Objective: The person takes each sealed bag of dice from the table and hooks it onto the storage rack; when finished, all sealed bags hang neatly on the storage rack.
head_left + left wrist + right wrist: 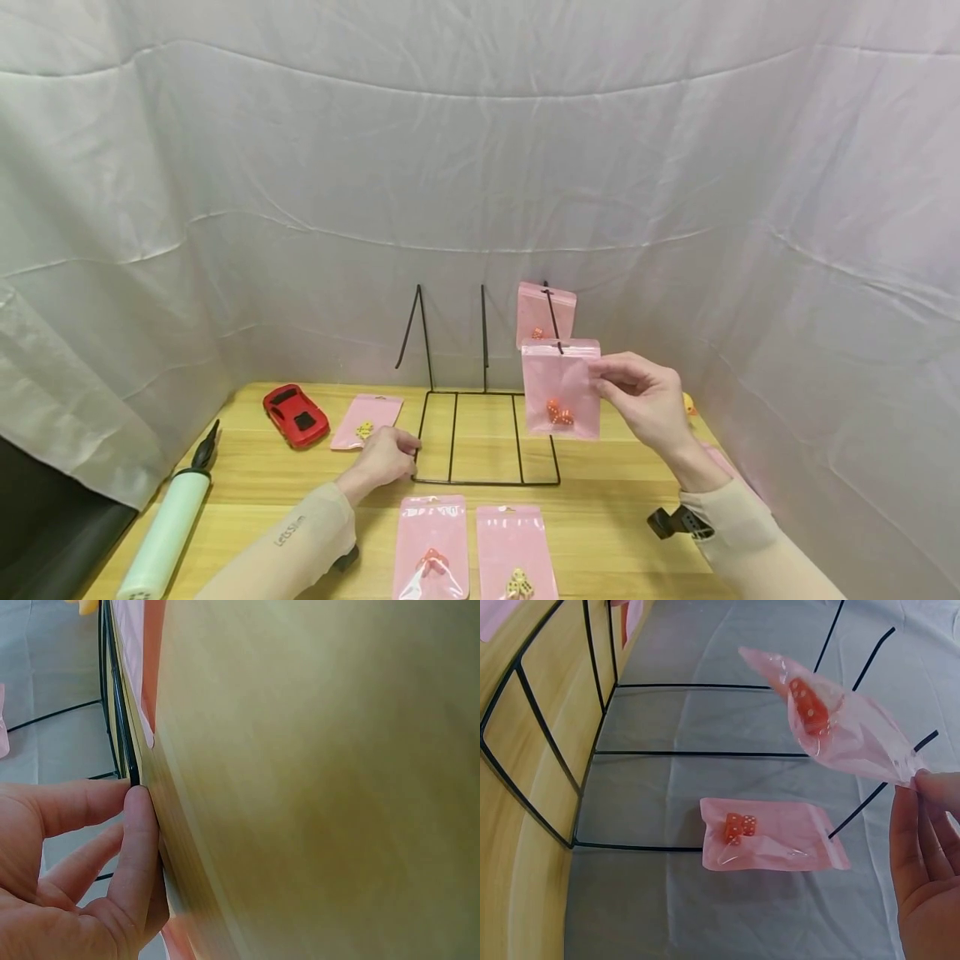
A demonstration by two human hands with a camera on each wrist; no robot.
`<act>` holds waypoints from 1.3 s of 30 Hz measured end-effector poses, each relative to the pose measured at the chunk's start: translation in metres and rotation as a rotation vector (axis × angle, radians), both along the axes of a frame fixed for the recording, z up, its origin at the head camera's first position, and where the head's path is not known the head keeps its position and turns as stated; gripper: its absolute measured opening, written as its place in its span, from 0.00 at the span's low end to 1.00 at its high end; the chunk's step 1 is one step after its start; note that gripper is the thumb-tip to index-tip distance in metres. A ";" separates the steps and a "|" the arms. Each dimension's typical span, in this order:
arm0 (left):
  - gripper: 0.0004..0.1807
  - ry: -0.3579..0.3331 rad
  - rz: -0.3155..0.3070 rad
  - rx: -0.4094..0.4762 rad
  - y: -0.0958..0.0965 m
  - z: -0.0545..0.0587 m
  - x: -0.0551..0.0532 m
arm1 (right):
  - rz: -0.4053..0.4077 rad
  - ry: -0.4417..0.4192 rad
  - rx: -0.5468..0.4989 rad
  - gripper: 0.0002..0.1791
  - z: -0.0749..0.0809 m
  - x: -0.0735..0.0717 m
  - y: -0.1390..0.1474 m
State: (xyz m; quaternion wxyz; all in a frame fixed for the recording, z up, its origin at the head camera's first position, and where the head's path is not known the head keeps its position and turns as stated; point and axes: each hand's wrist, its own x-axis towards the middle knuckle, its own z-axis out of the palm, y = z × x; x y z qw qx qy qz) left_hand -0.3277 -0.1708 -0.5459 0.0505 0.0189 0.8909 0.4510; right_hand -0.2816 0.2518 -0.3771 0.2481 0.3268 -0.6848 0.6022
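My right hand (645, 404) pinches the side edge of a pink zip bag (561, 379) with orange dice inside. The tip of the rack's right hook (927, 741) pokes through near the top of this bag. Farther back on the same hook hangs another pink bag with orange dice (769, 834). At the near left corner of the black wire rack (487, 482), my left hand (384, 457) grips the base wire between thumb and fingers, as the left wrist view shows. The rack's middle and left hooks (408, 327) carry no bags.
A pink bag with orange dice (431, 533) and one with yellow dice (512, 537) lie before the rack. Left of it are another yellow-dice bag (378, 409), a red toy car (296, 415) and a mint-green hand pump (168, 529). A yellow toy (689, 404) shows behind my right wrist.
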 end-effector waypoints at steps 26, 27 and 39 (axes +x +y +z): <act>0.26 0.013 0.018 -0.007 -0.001 -0.012 -0.007 | -0.113 -0.053 0.006 0.14 -0.004 -0.040 -0.007; 0.26 0.010 0.012 -0.004 0.000 -0.007 -0.003 | -0.116 -0.056 0.005 0.13 -0.003 -0.042 -0.008; 0.27 -0.011 0.044 0.012 0.013 0.032 0.025 | -0.158 -0.062 -0.002 0.12 -0.004 -0.066 -0.011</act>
